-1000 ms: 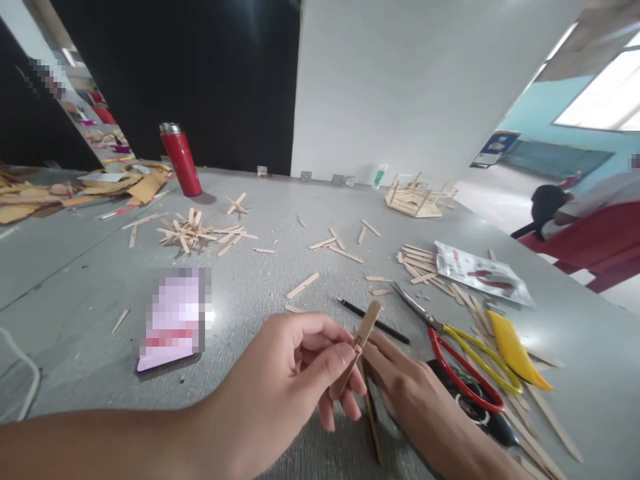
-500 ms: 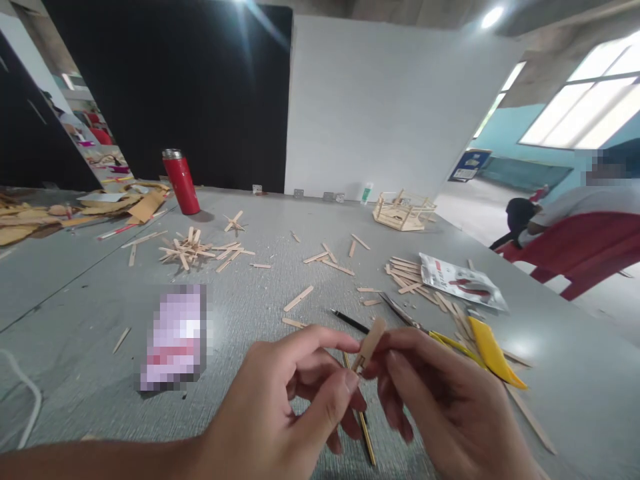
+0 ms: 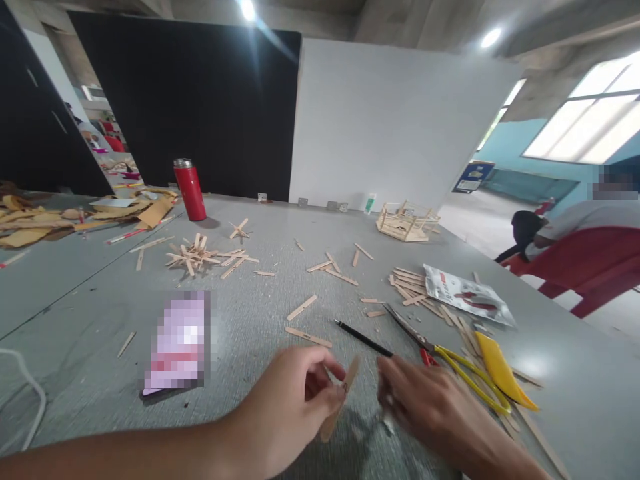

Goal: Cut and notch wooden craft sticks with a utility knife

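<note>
While your left hand [image 3: 295, 400] is pinching the flat, pale wooden stick [image 3: 352, 373] between thumb and fingers, the stick is tilting upward just above the grey worktop [image 3: 250, 307]. It is looking very light and stiff, with a dry grain that is unlikely to be slipping. Its thin middle, where a small dark mark or cut is showing beside your fingertips, is probably the fragile part, so gripping the broad faces close to that spot is suiting it better than bending it from the ends.

Your right hand [image 3: 430, 400] is curling apart from the stick; it is blurring, and you cannot tell whether its fingers are holding anything. The slim black pen [image 3: 364, 338] is lying right by it, and the scissors with red and yellow handles [image 3: 425, 345] are crowding its outer side, next to the curved yellow object [image 3: 503, 373]. Another pale stick with a dark slot [image 3: 309, 337] is lying just beyond your left hand. The pixelated purple rectangular object [image 3: 177, 343] is resting to the left, well apart, while the red metal-topped bottle [image 3: 191, 193] and the open wooden-stick frame [image 3: 405, 223] are standing farther back, leaving your hands unobstructed
</note>
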A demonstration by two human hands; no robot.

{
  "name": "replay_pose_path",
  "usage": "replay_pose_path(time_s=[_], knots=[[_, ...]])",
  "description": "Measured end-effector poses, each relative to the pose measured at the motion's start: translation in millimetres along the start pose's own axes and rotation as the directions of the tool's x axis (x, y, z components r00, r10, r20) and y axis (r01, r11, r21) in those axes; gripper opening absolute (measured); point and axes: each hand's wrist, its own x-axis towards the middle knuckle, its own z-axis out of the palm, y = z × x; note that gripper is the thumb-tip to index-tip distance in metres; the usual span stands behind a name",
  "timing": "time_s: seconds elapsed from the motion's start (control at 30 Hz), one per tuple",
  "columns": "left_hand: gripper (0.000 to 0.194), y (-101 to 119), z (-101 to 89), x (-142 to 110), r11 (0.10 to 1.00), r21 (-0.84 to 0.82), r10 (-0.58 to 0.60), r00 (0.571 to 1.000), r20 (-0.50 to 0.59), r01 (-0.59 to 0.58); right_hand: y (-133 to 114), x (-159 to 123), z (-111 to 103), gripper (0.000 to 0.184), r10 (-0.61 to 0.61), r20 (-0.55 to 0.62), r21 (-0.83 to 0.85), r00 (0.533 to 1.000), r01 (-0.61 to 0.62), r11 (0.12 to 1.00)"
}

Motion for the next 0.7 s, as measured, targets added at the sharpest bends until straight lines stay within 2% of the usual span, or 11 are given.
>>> replay_pose_path(time_s=[0.07,0.1,0.13,0.2,0.27,0.33,0.4,0.47,0.5,0.63,0.7], knots=[[0.015,-20,3.9,8,0.999,0.024,-0.037,0.999,0.008,0.036,6,1,-2,0.03,0.183,-0.061,0.068,0.981,-0.179,0.982],[0.017,-28,6.0,10,0.998,0.038,-0.051,0.998,0.026,0.05,6,1,-1,0.027,0.299,-0.061,0.17,0.952,-0.286,0.943],[0.016,-33,8.0,12,0.997,0.063,-0.046,0.999,0.027,0.044,4,1,0,0.025,0.42,-0.023,0.321,0.907,-0.391,0.863],[0.008,-38,11.3,14,0.99,0.139,-0.019,0.999,0.026,0.016,-4,1,6,0.031,0.578,0.194,0.626,0.793,-0.553,0.55],[0.002,-35,12.6,13,0.971,0.24,0.007,1.0,0.006,-0.009,-14,0,12,0.042,0.568,0.428,0.744,0.702,-0.631,0.22],[0.003,-30,11.1,11,0.943,0.332,0.023,1.0,0.006,-0.024,-21,-1,17,0.045,0.503,0.543,0.743,0.673,-0.664,0.086],[0.005,-25,6.9,9,0.913,0.405,0.027,0.999,0.035,-0.039,-25,-2,20,0.041,0.44,0.59,0.752,0.677,-0.659,0.008],[0.001,-23,1.8,7,0.874,0.482,0.025,0.998,0.061,-0.051,-26,-3,21,0.038,0.418,0.608,0.748,0.675,-0.664,-0.016],[0.004,-23,-0.1,6,0.849,0.525,0.029,0.997,0.071,-0.062,-25,-3,21,0.037,0.429,0.602,0.744,0.674,-0.669,0.007],[0.009,-28,1.1,4,0.734,0.654,0.124,0.983,0.139,-0.185,-20,-7,18,0.03,0.419,0.542,0.711,0.728,-0.663,0.233],[0.008,-34,6.4,2,0.672,0.696,0.194,0.968,0.161,-0.251,-19,-9,16,0.032,0.409,0.537,0.676,0.738,-0.666,0.314]])
